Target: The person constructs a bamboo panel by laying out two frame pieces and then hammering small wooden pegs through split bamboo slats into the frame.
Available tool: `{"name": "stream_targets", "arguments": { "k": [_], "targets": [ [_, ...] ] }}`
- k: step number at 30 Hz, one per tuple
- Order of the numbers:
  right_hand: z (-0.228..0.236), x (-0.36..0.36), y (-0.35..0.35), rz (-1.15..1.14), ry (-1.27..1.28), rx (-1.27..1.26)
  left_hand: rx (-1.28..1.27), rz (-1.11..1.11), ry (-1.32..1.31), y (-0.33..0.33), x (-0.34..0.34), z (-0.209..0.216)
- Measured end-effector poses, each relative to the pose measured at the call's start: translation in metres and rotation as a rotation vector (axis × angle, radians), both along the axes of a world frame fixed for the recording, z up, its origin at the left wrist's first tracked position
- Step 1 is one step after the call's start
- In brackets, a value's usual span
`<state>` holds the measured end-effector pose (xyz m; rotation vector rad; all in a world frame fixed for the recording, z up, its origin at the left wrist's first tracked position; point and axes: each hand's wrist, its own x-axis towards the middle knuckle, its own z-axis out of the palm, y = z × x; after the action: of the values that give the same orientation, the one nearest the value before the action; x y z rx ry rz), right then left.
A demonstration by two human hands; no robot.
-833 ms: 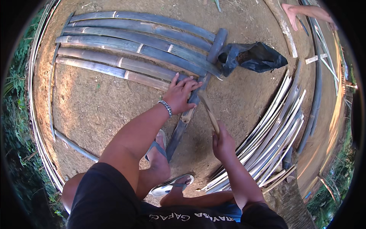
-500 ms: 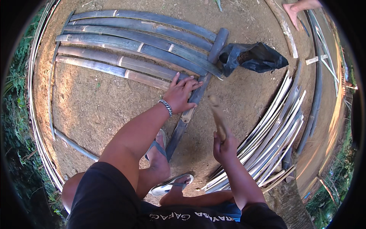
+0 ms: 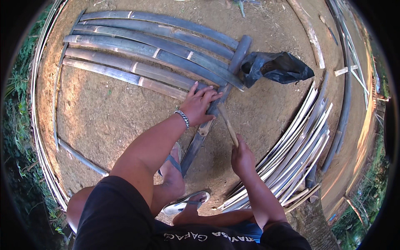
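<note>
My left hand [image 3: 198,107] lies with its fingers spread over the near ends of the split bamboo slats [image 3: 114,61], where they meet a dark bamboo crosspiece [image 3: 193,149]. The fingertips press on the lowest slat and the crosspiece; anything beneath the palm is hidden. In my right hand [image 3: 243,159] a pale wooden stick [image 3: 228,126] is gripped by its lower end. Its far end reaches the edge of the crosspiece, close to my left thumb. Several slats run leftward from the crosspiece, roughly side by side with gaps between them, toward a thin strip [image 3: 57,98].
A black plastic bag [image 3: 291,66] lies open past the crosspiece. Right of me is a bundle of split bamboo strips [image 3: 289,156], with long dark poles [image 3: 344,104] beyond. A pale log [image 3: 309,31] rests at the far right. My sandalled foot [image 3: 189,204] stands near the crosspiece.
The stick has swung up-left and down onto the crosspiece beside my left hand. My left hand keeps its place. A bare foot at the far right has gone out of view.
</note>
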<state>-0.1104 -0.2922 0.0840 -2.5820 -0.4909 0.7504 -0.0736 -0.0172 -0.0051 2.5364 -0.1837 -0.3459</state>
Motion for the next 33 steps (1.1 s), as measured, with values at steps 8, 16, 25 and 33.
{"name": "stream_targets", "arguments": {
  "k": [8,16,25,33],
  "targets": [
    [0.012,-0.002,0.011,-0.024,-0.08,0.188,-0.061,0.031,-0.08,-0.001,-0.003,-0.009],
    [0.018,-0.007,0.011,-0.137,-0.08,0.308,-0.079,0.036,-0.078,0.002,-0.004,-0.008],
    [0.006,-0.014,0.012,-0.107,-0.064,0.196,-0.046,0.027,-0.078,0.0,-0.01,-0.012],
    [-0.023,-0.003,0.004,-0.093,0.038,0.043,-0.05,0.03,-0.067,0.001,-0.002,-0.011]
  ]
}}
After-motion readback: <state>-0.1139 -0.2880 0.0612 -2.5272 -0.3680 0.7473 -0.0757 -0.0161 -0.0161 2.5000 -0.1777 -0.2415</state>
